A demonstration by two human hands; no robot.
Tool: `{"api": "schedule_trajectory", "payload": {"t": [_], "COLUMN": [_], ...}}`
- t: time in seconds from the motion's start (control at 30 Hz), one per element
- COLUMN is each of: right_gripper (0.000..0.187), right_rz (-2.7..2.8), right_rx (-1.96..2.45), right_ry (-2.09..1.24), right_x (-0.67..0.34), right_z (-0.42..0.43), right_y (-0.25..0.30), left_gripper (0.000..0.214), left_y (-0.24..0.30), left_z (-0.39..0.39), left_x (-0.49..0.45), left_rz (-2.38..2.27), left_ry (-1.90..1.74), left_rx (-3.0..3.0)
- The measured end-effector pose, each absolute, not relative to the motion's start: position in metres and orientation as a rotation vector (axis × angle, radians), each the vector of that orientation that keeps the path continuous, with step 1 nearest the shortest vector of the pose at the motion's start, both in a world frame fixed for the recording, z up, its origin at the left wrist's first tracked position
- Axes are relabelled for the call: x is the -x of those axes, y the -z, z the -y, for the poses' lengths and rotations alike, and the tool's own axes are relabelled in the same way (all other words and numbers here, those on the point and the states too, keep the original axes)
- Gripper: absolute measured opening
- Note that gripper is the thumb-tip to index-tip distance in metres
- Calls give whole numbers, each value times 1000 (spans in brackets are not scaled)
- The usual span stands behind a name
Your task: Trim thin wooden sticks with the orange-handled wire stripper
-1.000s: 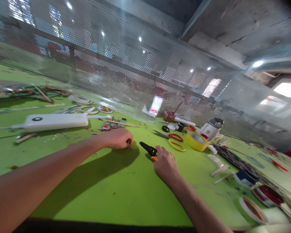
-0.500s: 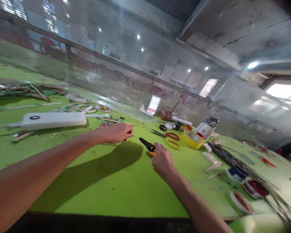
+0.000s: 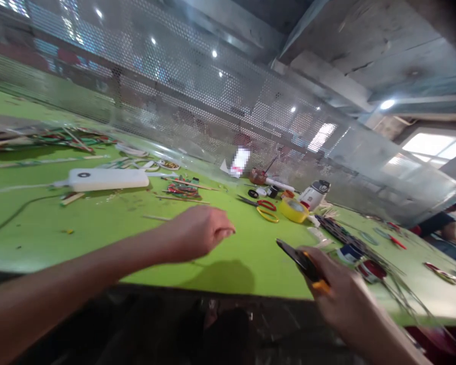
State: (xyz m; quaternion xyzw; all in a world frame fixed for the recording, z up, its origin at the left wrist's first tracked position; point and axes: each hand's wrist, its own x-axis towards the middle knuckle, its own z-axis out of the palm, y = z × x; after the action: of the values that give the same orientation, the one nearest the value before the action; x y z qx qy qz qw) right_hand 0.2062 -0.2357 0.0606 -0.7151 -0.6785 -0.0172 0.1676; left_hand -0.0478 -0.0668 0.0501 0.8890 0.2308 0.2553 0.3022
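My left hand is closed in a pinch above the green table, its fingertips pointing right. Whatever it may hold is hidden. Behind its wrist shows part of a thin stick; I cannot tell whether the hand touches it. My right hand grips shears with black blades and orange handles, tip pointing up and left over the table's front edge. Farther back lie scissors with one red and one yellow handle. A small heap of red and green scraps lies behind my left hand.
A white power bank lies left. To the right are a yellow tape roll, a white can, paint tubs and long dark rods. A clear sheet and perforated panel stand behind. Another person is at far right.
Both hands have come nearer to me and moved right. The shears have travelled with my right hand, away from the scissors. The view has shifted, showing the floor beyond the table edge.
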Motion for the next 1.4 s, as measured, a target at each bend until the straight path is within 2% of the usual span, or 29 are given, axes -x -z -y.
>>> {"api": "schedule_trajectory", "payload": {"t": [0.07, 0.17, 0.23, 0.37, 0.47, 0.57, 0.73, 0.9, 1.0, 1.17, 1.4], "right_gripper": [52, 60, 63, 59, 56, 53, 50, 37, 38, 42, 38], "right_rz": [1942, 1965, 1971, 1984, 1957, 1924, 1966, 2074, 2113, 2190, 2375], "right_rx": [2013, 2012, 2046, 2105, 2118, 2082, 2152, 2185, 2135, 2132, 2196], "right_ry": [35, -62, -151, -288, -318, -317, -416, -572, -595, -508, -311], "right_x": [-204, -189, -176, -156, -150, -146, -140, -127, -123, -129, -130], "right_z": [263, 292, 304, 320, 333, 345, 352, 349, 348, 346, 336], "right_y": [-58, -46, -38, -22, -8, 11, 42, 48, 41, 26, 4], "left_gripper": [26, 19, 20, 26, 31, 31, 30, 29, 30, 30, 28], "left_y": [-31, 1, 18, 40, 61, 92, 133, 124, 104, 81, 80], "left_z": [114, 172, 193, 199, 191, 188, 213, 251, 249, 234, 234], "left_x": [55, 63, 64, 59, 60, 74, 112, 124, 121, 113, 100], "left_rz": [-544, -467, -390, -206, -311, -428, -700, -741, -745, -749, -592], "left_ry": [-768, -1105, -1138, -774, -402, -350, -520, -477, -511, -500, -535], "left_rx": [-2601, -2538, -2502, -2364, -2072, -2051, -2090, -1942, -1742, -1553, -1638]}}
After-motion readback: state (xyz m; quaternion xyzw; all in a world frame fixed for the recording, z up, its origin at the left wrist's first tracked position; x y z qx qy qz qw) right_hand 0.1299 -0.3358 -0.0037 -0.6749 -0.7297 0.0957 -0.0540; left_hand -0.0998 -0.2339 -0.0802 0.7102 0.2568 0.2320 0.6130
